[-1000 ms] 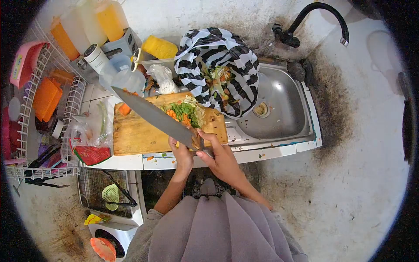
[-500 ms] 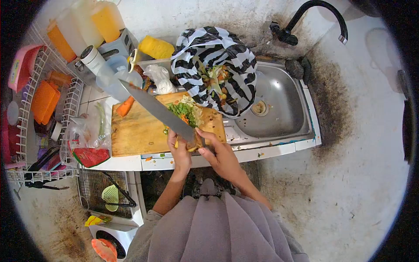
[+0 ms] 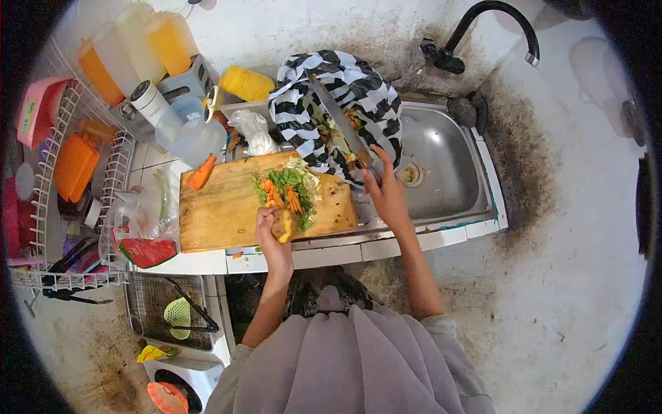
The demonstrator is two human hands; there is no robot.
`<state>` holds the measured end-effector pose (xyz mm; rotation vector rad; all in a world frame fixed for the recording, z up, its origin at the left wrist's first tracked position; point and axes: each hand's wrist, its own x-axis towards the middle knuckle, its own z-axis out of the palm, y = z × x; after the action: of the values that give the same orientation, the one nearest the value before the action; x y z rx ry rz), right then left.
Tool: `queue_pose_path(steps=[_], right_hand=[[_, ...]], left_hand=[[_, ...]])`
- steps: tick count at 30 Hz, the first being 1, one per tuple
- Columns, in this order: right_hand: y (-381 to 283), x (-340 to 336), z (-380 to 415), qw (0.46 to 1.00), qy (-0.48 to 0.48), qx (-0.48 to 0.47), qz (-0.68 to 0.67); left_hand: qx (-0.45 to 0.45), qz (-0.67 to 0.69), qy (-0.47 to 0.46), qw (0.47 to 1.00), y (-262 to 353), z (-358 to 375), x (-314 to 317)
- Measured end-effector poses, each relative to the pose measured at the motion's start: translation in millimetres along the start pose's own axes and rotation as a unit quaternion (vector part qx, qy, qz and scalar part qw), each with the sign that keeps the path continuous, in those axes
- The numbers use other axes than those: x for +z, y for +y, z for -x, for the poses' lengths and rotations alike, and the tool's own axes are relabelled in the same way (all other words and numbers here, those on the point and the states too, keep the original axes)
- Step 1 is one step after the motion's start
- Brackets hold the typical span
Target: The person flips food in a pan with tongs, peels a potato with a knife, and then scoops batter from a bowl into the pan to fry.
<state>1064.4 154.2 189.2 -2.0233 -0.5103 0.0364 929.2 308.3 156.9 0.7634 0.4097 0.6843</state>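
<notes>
In my left hand (image 3: 270,238) is a partly peeled potato (image 3: 281,225), brown with a yellow bare patch, held just over the front edge of the wooden cutting board (image 3: 221,207). My right hand (image 3: 389,190) grips a large knife (image 3: 335,110) by its handle, the blade pointing up and away across a bag with black and white checks (image 3: 289,114). Vegetable scraps (image 3: 338,141) lie inside that bag. Chopped greens (image 3: 293,183) with carrot strips and pale shreds are heaped on the board, and a carrot piece (image 3: 201,172) rests at its far left corner.
Right of the bag is a steel sink (image 3: 455,179) under a black faucet (image 3: 493,10). A white dish rack (image 3: 41,200) stands at the left. Behind the board are a clear plastic jug (image 3: 186,131) and a white plastic bag (image 3: 254,131). A wire basket (image 3: 148,303) sits below the counter.
My hands have moved apart. The knife has swung away from the potato to the right, over the checked bag. My left hand has stayed near the board's front edge with the potato.
</notes>
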Motion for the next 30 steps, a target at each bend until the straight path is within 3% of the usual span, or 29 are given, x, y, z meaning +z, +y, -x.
queue_pose_path(steps=[4, 7, 10, 12, 16, 22, 24, 25, 27, 30], right_hand=[[5.7, 2.4, -4.4, 0.998, 0.013, -0.025, 0.052], [-2.6, 2.4, -3.5, 1.0, -0.013, 0.017, 0.005], [-2.7, 8.3, -3.9, 0.998, 0.019, 0.025, -0.056], [9.1, 14.7, -10.7, 0.999, 0.037, -0.04, -0.001], [37.2, 26.5, -25.8, 0.995, 0.029, -0.081, 0.045], [28.8, 20.7, -26.6, 0.982, -0.02, 0.055, 0.181], [45.2, 24.8, -18.5, 0.995, 0.042, -0.053, 0.071], [37.9, 21.4, -12.9, 0.995, 0.04, -0.056, 0.072], [19.1, 11.3, 6.4, 0.996, -0.076, 0.025, -0.028], [-10.6, 5.8, 38.9, 0.989, -0.14, 0.028, -0.043]], left_hand=[[-0.022, -0.013, -0.012, 1.0, 2.4, 3.9, -3.2], [-0.034, -0.007, 0.007, 0.999, 2.5, 5.5, -2.8], [-0.041, 0.01, 0.025, 0.999, -0.1, 6.4, -3.7], [-0.047, 0.012, 0.027, 0.998, -3.1, 5.7, -6.1], [-0.077, -0.023, 0.003, 0.997, -6.8, 3.8, -11.8], [-0.117, -0.025, -0.009, 0.993, -7.3, 4.4, -2.2], [-0.121, -0.035, -0.027, 0.992, -6.7, 3.2, 2.6], [-0.131, -0.015, 0.004, 0.991, -5.2, 2.1, 9.2], [-0.141, 0.005, 0.039, 0.989, -1.7, -0.2, 13.1], [-0.164, 0.04, -0.036, 0.985, -0.3, -4.3, 12.8]])
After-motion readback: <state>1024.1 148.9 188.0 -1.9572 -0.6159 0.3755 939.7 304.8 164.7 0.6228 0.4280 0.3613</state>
